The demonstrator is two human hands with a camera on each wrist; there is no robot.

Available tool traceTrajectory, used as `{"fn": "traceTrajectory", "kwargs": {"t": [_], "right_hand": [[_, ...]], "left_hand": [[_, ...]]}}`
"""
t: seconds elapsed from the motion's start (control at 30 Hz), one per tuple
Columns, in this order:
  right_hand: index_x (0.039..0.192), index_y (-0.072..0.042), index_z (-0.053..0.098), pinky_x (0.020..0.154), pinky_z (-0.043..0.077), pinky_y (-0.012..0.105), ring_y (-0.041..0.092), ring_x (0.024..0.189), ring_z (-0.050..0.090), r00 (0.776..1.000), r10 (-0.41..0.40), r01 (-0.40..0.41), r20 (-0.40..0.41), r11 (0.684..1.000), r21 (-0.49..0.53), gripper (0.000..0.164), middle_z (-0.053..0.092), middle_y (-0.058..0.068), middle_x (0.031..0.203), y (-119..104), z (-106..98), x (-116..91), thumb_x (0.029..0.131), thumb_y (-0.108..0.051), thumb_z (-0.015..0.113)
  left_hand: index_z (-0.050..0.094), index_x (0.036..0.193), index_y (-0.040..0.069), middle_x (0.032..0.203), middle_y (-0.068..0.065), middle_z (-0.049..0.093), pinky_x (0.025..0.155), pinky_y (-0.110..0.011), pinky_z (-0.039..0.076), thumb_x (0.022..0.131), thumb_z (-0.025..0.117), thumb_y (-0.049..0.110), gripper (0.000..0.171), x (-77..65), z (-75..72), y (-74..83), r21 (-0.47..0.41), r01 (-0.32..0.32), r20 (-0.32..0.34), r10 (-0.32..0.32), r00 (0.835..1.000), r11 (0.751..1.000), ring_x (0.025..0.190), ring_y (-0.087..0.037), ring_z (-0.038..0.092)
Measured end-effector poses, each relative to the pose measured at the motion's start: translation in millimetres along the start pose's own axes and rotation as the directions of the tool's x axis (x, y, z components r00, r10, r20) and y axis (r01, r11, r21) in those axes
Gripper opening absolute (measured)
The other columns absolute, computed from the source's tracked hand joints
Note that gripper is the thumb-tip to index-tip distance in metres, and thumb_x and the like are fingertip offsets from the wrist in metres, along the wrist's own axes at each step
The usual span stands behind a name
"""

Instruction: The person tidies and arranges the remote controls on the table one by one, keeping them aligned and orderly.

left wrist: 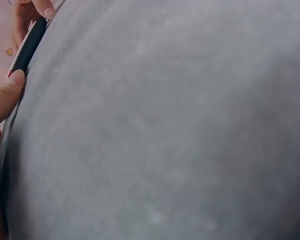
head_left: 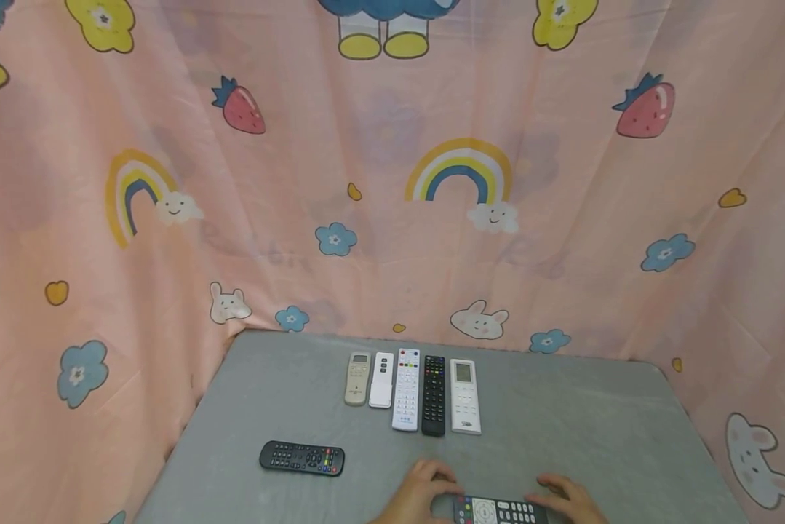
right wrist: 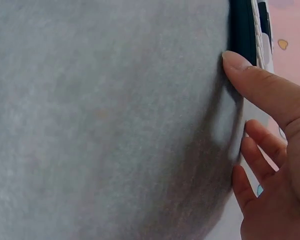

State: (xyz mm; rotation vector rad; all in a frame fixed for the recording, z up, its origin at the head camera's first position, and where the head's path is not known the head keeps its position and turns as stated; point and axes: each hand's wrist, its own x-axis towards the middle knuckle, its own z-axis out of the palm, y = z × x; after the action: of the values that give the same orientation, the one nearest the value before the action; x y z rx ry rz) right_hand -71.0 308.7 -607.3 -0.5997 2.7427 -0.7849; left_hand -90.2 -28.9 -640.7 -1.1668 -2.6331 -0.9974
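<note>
A black remote control [head_left: 511, 511] with white and grey buttons lies sideways at the bottom edge of the head view, its near side cut off. My left hand [head_left: 420, 493] is at its left end, fingers bent loosely. The thumb touches that end in the left wrist view, where only a dark side of the remote control [left wrist: 31, 44] shows. At the other end is my right hand [head_left: 567, 499]. Its thumb [right wrist: 247, 70] rests against the remote control in the right wrist view, while the other fingers stay apart and relaxed.
Another black remote [head_left: 303, 458] lies sideways on the grey table [head_left: 562, 407] at left. Farther back, several remotes stand in a row: beige [head_left: 356, 378], small white [head_left: 381, 382], long white [head_left: 407, 393], black [head_left: 434, 397] and one with a screen [head_left: 465, 397]. A pink patterned curtain [head_left: 379, 276] hangs behind.
</note>
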Motion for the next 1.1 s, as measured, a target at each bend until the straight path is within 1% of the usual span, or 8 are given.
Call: {"fn": "traceTrajectory", "kwargs": {"t": [0.3, 0.4, 0.47, 0.53, 0.63, 0.73, 0.97, 1.1], "right_hand": [[0.125, -0.023, 0.067, 0.077, 0.05, 0.03, -0.015, 0.105, 0.046, 0.992, -0.079, 0.062, 0.098, 0.985, 0.159, 0.041, 0.061, 0.015, 0.12, 7.0, -15.9, 4.6, 0.086, -0.03, 0.075], [0.129, -0.013, 0.064, 0.076, 0.053, 0.026, -0.013, 0.102, 0.052, 0.993, -0.034, 0.01, 0.113, 0.978, 0.207, 0.05, 0.064, 0.011, 0.118, -4.5, -26.0, 3.4, 0.085, -0.033, 0.077], [0.131, -0.005, 0.06, 0.079, 0.057, 0.031, 0.003, 0.104, 0.063, 0.993, 0.035, -0.063, 0.116, 0.968, 0.244, 0.058, 0.065, 0.016, 0.121, -15.0, -32.0, 4.0, 0.084, -0.033, 0.078], [0.132, -0.003, 0.059, 0.082, 0.058, 0.04, 0.019, 0.106, 0.067, 0.978, 0.167, -0.195, 0.122, 0.942, 0.273, 0.063, 0.064, 0.021, 0.125, -26.8, -36.5, 7.7, 0.08, -0.033, 0.08], [0.133, -0.003, 0.059, 0.084, 0.057, 0.048, 0.034, 0.103, 0.067, 0.935, 0.346, -0.352, 0.076, 0.879, 0.323, 0.07, 0.063, 0.024, 0.127, -42.7, -39.3, 15.6, 0.073, -0.029, 0.086], [0.134, -0.007, 0.06, 0.085, 0.057, 0.046, 0.025, 0.099, 0.068, 0.895, 0.447, -0.418, 0.001, 0.835, 0.358, 0.074, 0.066, 0.018, 0.125, -55.7, -40.3, 21.6, 0.068, -0.028, 0.089], [0.137, -0.009, 0.057, 0.083, 0.057, 0.036, 0.016, 0.094, 0.065, 0.887, 0.444, -0.375, -0.125, 0.853, 0.364, 0.073, 0.063, 0.019, 0.132, -72.6, -41.2, 30.2, 0.072, -0.028, 0.087], [0.137, -0.009, 0.058, 0.079, 0.054, 0.027, 0.006, 0.083, 0.063, 0.887, 0.418, -0.324, -0.194, 0.865, 0.383, 0.066, 0.072, 0.011, 0.115, -76.9, -37.3, 37.0, 0.077, -0.021, 0.083]], "left_hand": [[0.068, 0.124, 0.022, 0.112, 0.009, 0.066, 0.09, -0.016, 0.044, 0.08, 0.079, 0.038, 0.048, 6.9, -12.5, 11.1, -0.171, 0.131, 0.049, -0.124, 0.991, 0.976, 0.106, 0.0, 0.05], [0.067, 0.126, 0.019, 0.106, 0.009, 0.071, 0.087, -0.016, 0.046, 0.08, 0.078, 0.037, 0.051, 14.5, -18.7, 13.0, -0.212, 0.137, 0.008, -0.138, 0.99, 0.968, 0.101, 0.002, 0.054], [0.066, 0.126, 0.016, 0.102, 0.007, 0.073, 0.087, -0.016, 0.049, 0.08, 0.078, 0.035, 0.051, 22.3, -22.7, 12.8, -0.226, 0.126, -0.05, -0.14, 0.989, 0.966, 0.098, 0.002, 0.058], [0.066, 0.126, 0.014, 0.1, 0.005, 0.074, 0.085, -0.016, 0.051, 0.08, 0.078, 0.032, 0.051, 33.1, -28.9, 12.3, -0.249, 0.124, -0.109, -0.155, 0.982, 0.96, 0.094, 0.001, 0.06], [0.067, 0.125, 0.011, 0.099, 0.001, 0.075, 0.082, -0.016, 0.053, 0.079, 0.078, 0.029, 0.05, 53.2, -40.5, 12.0, -0.316, 0.133, -0.177, -0.196, 0.965, 0.939, 0.091, -0.001, 0.063], [0.068, 0.124, 0.011, 0.1, -0.002, 0.076, 0.08, -0.017, 0.055, 0.081, 0.077, 0.027, 0.046, 73.6, -52.8, 12.9, -0.379, 0.154, -0.207, -0.245, 0.947, 0.913, 0.09, -0.002, 0.066], [0.071, 0.121, 0.016, 0.102, -0.003, 0.077, 0.074, -0.017, 0.054, 0.089, 0.072, 0.026, 0.034, 112.3, -63.4, 12.2, -0.502, 0.213, -0.224, -0.364, 0.904, 0.838, 0.087, 0.0, 0.066], [0.07, 0.122, 0.016, 0.105, -0.003, 0.077, 0.077, -0.017, 0.054, 0.091, 0.069, 0.025, 0.032, 129.3, -62.7, 8.6, -0.547, 0.236, -0.228, -0.414, 0.881, 0.803, 0.09, -0.002, 0.068]]}}
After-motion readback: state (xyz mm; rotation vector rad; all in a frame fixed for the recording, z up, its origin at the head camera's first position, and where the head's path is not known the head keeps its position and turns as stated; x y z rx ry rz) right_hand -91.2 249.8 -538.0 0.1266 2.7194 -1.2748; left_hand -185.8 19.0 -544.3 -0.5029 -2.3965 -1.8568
